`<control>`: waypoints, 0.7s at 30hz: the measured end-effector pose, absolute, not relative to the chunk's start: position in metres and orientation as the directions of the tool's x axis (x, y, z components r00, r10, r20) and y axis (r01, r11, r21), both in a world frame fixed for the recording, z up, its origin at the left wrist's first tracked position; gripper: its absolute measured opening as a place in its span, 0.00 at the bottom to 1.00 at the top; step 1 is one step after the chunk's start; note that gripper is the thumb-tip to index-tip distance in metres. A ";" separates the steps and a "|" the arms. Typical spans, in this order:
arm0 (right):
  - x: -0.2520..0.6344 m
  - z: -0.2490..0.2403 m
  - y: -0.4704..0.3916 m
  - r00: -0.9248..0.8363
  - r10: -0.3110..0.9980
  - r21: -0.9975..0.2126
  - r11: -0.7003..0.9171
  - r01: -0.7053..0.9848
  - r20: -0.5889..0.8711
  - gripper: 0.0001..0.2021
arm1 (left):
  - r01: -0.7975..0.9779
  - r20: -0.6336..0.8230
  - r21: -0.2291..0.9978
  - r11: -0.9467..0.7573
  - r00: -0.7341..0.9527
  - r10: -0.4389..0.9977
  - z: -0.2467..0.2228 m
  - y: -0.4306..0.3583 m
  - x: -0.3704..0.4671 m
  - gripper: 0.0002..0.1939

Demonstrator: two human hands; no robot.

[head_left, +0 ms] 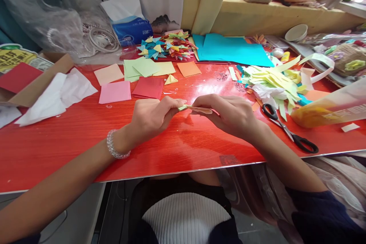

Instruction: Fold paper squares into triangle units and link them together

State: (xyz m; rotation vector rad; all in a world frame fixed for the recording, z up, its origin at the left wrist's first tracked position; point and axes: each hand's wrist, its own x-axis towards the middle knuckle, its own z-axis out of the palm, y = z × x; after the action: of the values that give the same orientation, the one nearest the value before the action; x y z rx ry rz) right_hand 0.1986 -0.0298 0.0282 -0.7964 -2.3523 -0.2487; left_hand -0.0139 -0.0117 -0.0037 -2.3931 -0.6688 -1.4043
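Both hands meet above the middle of the red table, pinching small folded paper. My left hand, with a clear bead bracelet on its wrist, grips a light green folded paper at its fingertips. My right hand is closed on a peach folded paper that touches the green one; how the two join is hidden by the fingers. Beyond the hands lie a small yellow folded piece, red paper squares, pink squares, peach squares, green squares and an orange square.
Several folded multicolour pieces are heaped at the back beside blue sheets. Black-handled scissors lie right of my right hand, near paper strips and a plastic bottle. A cardboard box and crumpled tissue are left.
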 end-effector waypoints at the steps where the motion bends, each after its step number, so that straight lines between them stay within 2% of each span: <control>1: 0.198 0.029 -0.030 -0.607 0.492 -0.041 0.797 0.603 0.623 0.03 | 0.514 0.869 -0.015 -0.857 0.431 0.243 -0.004 -0.012 -0.014 0.03; 5: 0.197 0.033 -0.030 -0.595 0.522 -0.131 0.807 0.575 0.611 0.03 | 0.505 0.863 -0.022 -0.863 0.446 0.239 -0.004 -0.013 -0.013 0.03; 8: 0.197 0.036 -0.030 -0.612 0.511 -0.198 0.840 0.505 0.604 0.07 | 0.511 0.876 -0.011 -0.860 0.420 0.238 -0.003 -0.012 -0.012 0.03; 12: 0.200 0.034 -0.026 -0.652 0.447 -0.208 0.887 0.412 0.612 0.13 | 0.521 0.871 -0.022 -0.853 0.429 0.240 -0.002 -0.012 -0.012 0.04; 16: 0.204 0.028 -0.021 -0.699 0.405 -0.225 0.913 0.340 0.589 0.13 | 0.532 0.866 -0.034 -0.846 0.438 0.240 -0.002 -0.013 -0.012 0.03; 21: 0.203 0.028 -0.018 -0.712 0.402 -0.324 0.911 0.253 0.575 0.12 | 0.532 0.858 -0.018 -0.846 0.443 0.261 0.000 -0.014 -0.012 0.02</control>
State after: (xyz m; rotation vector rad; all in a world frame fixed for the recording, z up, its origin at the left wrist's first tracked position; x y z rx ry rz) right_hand 0.2032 -0.0180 0.0279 -0.4657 -2.3972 0.2912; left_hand -0.0119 -0.0140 0.0003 -2.4134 -0.6825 -1.3594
